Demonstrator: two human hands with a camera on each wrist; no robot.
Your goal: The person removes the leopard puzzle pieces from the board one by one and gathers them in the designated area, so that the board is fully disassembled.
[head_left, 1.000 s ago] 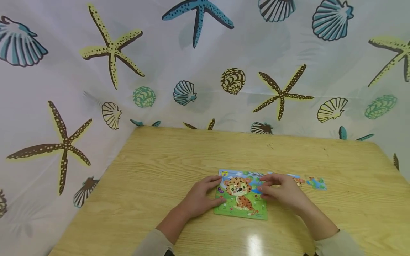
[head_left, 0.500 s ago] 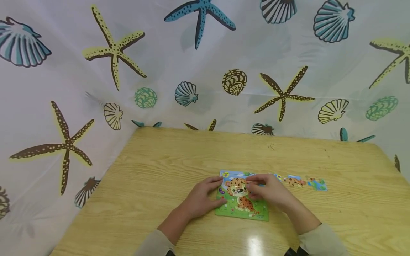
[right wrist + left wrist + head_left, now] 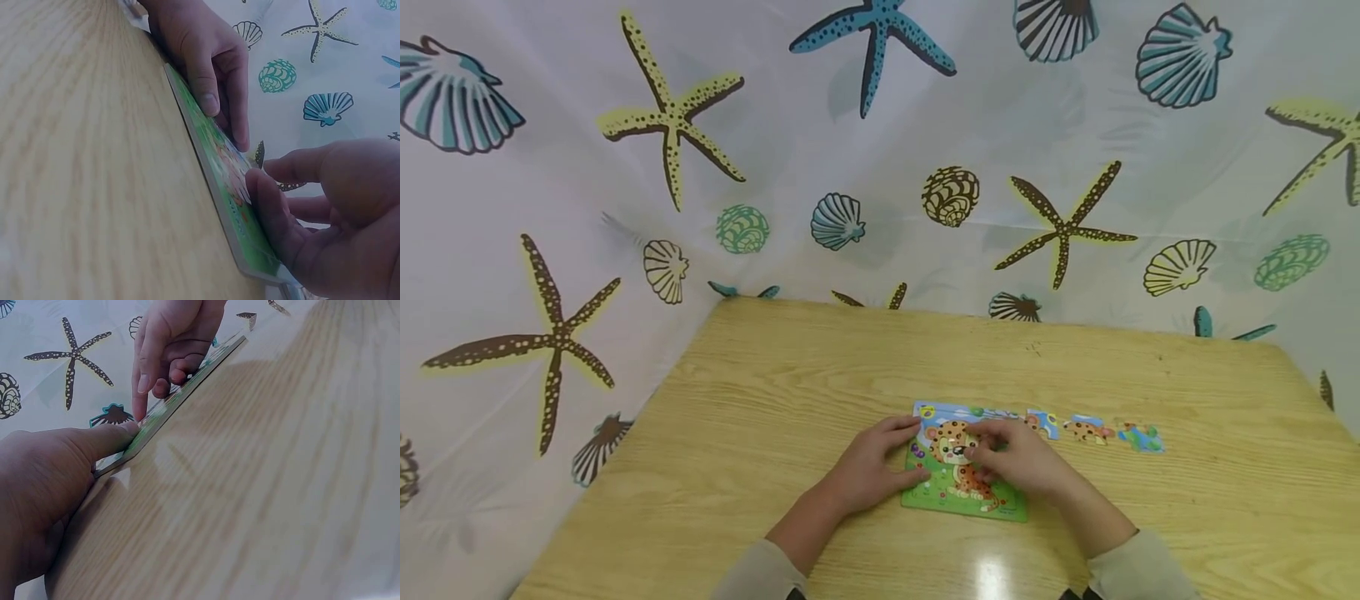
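Note:
A flat jigsaw puzzle board (image 3: 940, 502) with a cartoon leopard on green and blue lies on the wooden table. At its left side rests my left hand (image 3: 874, 467), the thumb on the board's face and the fingers along the upper left edge. My right hand (image 3: 1018, 458) is over the right half, its index finger and thumb reaching down by the leopard's face. In the left wrist view the right index finger (image 3: 139, 403) points down to the board's surface. No piece shows between the right fingertips; their undersides and part of the picture are hidden.
Loose puzzle pieces lie in a row right of the board: a leopard-and-blue piece (image 3: 1042, 423), a spotted piece (image 3: 1087, 430) and a blue-green piece (image 3: 1142, 438). A white curtain (image 3: 880, 250) with starfish and shells hangs behind the wooden table (image 3: 790, 375).
My right hand has moved left from the board's right edge to the leopard's face, uncovering the nearest loose piece. The left hand has stayed at the left edge.

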